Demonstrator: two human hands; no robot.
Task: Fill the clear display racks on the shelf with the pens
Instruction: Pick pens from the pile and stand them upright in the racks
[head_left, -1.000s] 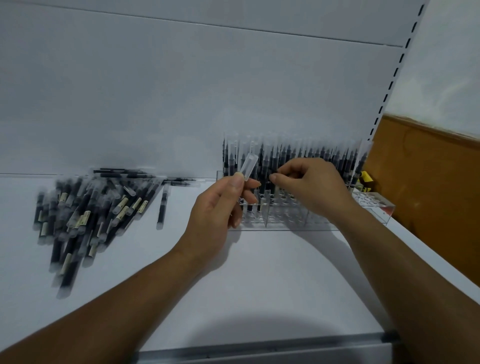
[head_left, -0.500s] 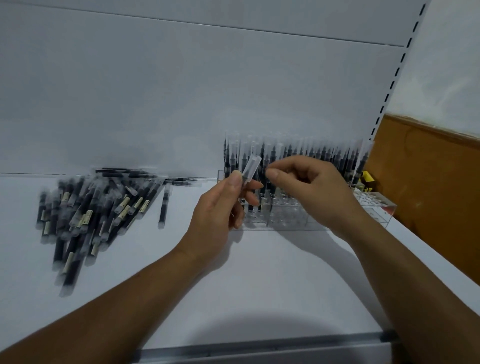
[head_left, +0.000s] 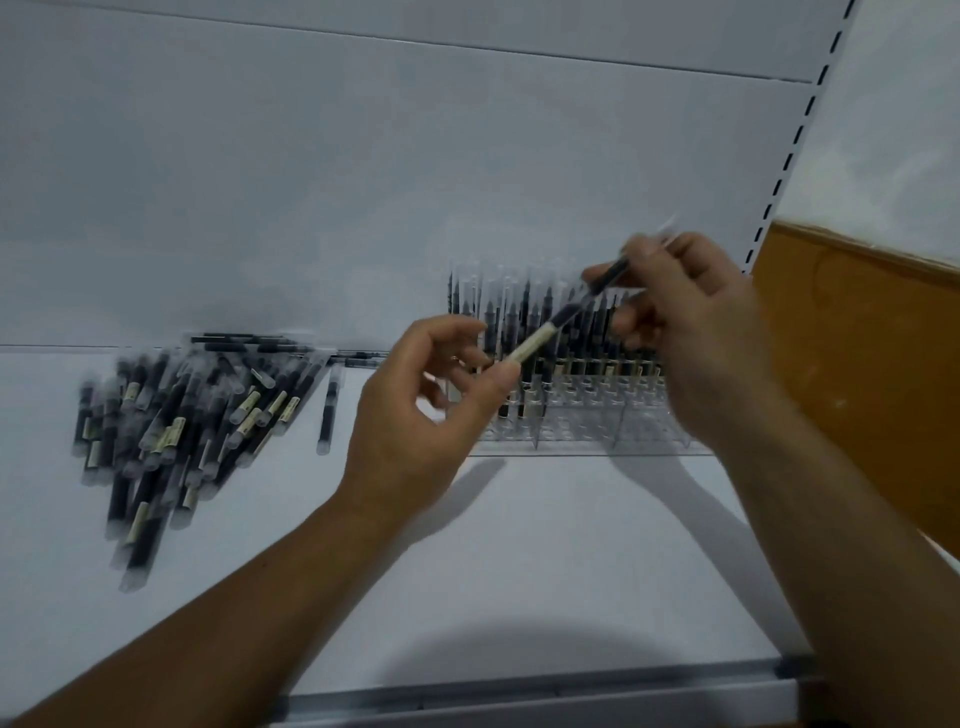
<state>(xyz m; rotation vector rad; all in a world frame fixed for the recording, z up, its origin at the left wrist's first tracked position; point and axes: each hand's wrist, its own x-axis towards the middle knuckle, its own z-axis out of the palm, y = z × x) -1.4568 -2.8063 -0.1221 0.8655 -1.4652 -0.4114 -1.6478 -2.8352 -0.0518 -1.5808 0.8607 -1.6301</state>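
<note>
Toward the back right corner of the shelf (head_left: 571, 571), one pen (head_left: 566, 317) is held slanting in the air in front of the clear rack (head_left: 587, 431). Its clear end points up and right, and its labelled end points down and left. The right hand (head_left: 696, 332) has its grip closed on the pen's dark upper barrel, pinching it between thumb and fingers. The left hand (head_left: 415, 410) has curled fingers, and its thumb tip meets the pen's lower end. Motion blur keeps me from telling whether that grip is actually pinching the pen.

The rack stands against the back panel (head_left: 363, 182). Upright pens fill its rear rows, while the front rows show bare clear sockets. Each pen carries a pale cream label, but any print on the labels is too blurred to read.

Near the left edge lies a loose pile of pens (head_left: 176, 415), with a single pen (head_left: 327, 410) just to its right and apart from it. A broad bare stretch of shelf runs from the hands to the metal front rail (head_left: 519, 696). A slotted upright (head_left: 795, 140) and a brown panel (head_left: 857, 364) stand along the right edge.
</note>
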